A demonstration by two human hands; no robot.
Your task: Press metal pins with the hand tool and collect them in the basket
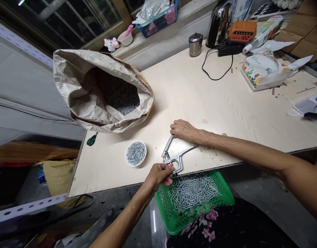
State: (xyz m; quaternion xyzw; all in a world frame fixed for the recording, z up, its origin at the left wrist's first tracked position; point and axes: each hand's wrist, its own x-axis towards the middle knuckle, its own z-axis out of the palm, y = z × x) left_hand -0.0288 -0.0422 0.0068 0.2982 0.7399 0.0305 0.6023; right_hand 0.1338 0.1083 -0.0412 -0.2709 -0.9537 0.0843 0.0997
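Silver snap-fastener pliers [177, 159], with a spring and a small red part at the jaws, lie at the table's front edge with their handles spread. My right hand [183, 131] is closed around the end of the upper handle. At the jaws, my left hand [161, 175] is closed in a pinch; whatever its fingertips hold is too small to make out. To the left stands a white bowl [136, 153] of small metal pieces. Below the table edge, a green basket [162, 210] holds many small silver metal cylinders.
A large paper sack [83, 110] of metal pieces leans open at the back left, near green-handled scissors [91, 139]. Farther back are a metal canister [195, 44], a kettle [218, 24], an orange battery [242, 31] and a tissue pack [264, 70].
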